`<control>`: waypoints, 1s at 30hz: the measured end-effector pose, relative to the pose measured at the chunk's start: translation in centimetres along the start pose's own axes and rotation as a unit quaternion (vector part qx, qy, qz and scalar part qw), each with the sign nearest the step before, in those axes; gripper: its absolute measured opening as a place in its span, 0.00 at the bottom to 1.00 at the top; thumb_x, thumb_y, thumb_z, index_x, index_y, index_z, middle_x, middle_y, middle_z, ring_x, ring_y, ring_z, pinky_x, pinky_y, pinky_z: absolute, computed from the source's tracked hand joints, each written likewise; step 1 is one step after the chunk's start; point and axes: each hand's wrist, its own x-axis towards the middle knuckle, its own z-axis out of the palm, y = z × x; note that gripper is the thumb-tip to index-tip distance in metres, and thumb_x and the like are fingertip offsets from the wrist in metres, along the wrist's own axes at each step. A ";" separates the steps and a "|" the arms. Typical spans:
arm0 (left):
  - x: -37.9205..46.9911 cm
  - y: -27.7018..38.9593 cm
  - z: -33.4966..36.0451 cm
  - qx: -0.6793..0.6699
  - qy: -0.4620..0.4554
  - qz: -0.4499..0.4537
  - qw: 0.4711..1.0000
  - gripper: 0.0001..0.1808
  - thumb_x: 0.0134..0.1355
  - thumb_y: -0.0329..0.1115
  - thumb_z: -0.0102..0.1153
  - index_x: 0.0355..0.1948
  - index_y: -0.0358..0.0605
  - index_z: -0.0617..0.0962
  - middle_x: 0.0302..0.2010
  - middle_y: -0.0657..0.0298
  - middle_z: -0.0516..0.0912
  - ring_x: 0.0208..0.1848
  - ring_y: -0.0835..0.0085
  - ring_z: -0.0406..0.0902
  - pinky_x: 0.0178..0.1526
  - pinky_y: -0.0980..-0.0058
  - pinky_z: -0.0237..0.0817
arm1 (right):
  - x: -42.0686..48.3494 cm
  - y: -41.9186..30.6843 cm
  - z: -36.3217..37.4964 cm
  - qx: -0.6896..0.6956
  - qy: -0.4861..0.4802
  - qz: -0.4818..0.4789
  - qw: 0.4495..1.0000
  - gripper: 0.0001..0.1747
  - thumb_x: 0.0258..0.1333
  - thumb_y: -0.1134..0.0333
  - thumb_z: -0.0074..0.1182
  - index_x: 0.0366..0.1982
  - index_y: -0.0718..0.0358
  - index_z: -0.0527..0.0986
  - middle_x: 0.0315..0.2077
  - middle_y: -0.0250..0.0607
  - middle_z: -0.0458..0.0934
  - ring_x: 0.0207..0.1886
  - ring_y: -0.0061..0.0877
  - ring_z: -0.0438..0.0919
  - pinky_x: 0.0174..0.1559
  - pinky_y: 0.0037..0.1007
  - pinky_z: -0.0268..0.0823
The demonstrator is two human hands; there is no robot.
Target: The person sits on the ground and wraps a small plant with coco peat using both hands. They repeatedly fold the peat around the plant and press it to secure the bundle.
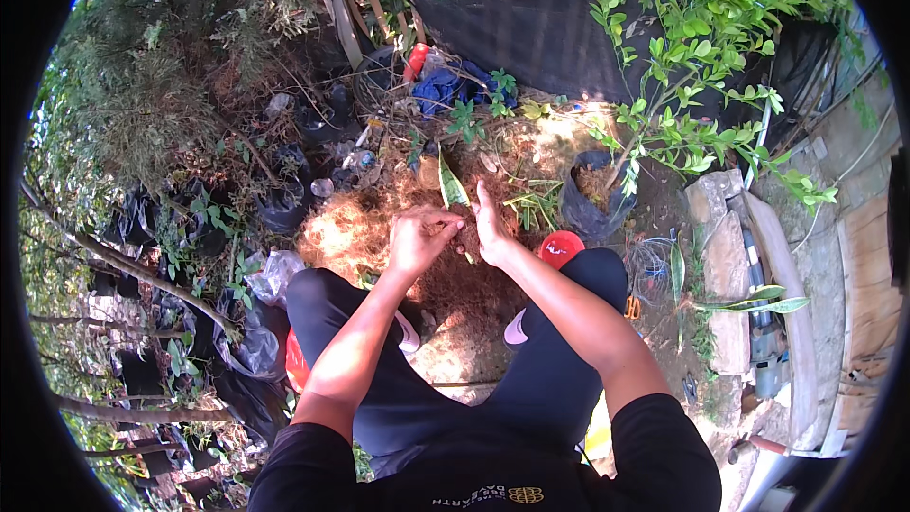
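Observation:
A variegated snake plant leaf cutting [451, 183] points away from me between my hands. Brown fibre [467, 231], like coconut coir, surrounds its lower part, and a pale end shows below. My left hand [424, 237] pinches this fibre bundle with thumb and fingers. Against its right side, my right hand [489, 224] is held edge-up with straight fingers; its palm is mostly turned from view. Beneath both hands lies a heap of loose brown fibre [348, 224]. A red plastic pot [561, 247] with small white bits inside stands beside my right knee.
Striped leaves [533, 205] lie beside a black grow bag [597, 210]. At right are coiled wire [650, 274], orange handles [632, 307], snake plant cuttings [764, 301] and stone blocks [730, 291]. Plastic bags [277, 277] and branches crowd the left; blue cloth [444, 89] lies ahead.

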 end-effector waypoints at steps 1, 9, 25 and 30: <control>0.0 -0.1 0.2 -0.005 -0.005 -0.017 1.000 0.11 0.56 0.38 0.72 0.39 0.49 0.89 0.36 0.59 0.88 0.38 0.64 0.85 0.45 0.68 0.75 | -0.2 -0.1 0.1 0.001 -0.006 0.001 1.000 0.62 0.58 0.21 0.36 0.77 0.59 0.39 0.76 0.54 0.40 0.77 0.39 0.46 0.72 0.49 0.42; 0.5 -1.3 0.5 -0.170 0.073 -0.102 0.977 0.07 0.62 0.30 0.67 0.39 0.38 0.86 0.35 0.62 0.87 0.38 0.77 0.82 0.45 0.76 0.72 | 1.6 0.6 -1.0 -0.025 0.027 0.015 0.999 0.63 0.57 0.19 0.32 0.74 0.67 0.47 0.72 0.56 0.50 0.73 0.37 0.54 0.70 0.46 0.49; 0.7 -3.4 -1.7 -0.093 0.133 -0.196 0.967 0.10 0.63 0.35 0.67 0.41 0.41 0.87 0.35 0.61 0.88 0.38 0.79 0.82 0.47 0.77 0.71 | -0.2 -3.0 -1.1 0.063 -0.134 0.053 0.988 0.48 0.60 0.23 0.31 0.49 0.62 0.76 0.38 0.53 0.86 0.39 0.45 0.87 0.18 0.29 0.66; 0.7 -3.7 -1.8 0.031 0.049 -0.216 0.975 0.18 0.62 0.44 0.66 0.49 0.48 0.86 0.44 0.54 0.88 0.44 0.64 0.85 0.51 0.66 0.73 | -0.2 -3.1 -1.3 0.062 -0.125 0.051 0.989 0.47 0.60 0.24 0.32 0.49 0.62 0.76 0.38 0.53 0.86 0.38 0.43 0.87 0.18 0.29 0.66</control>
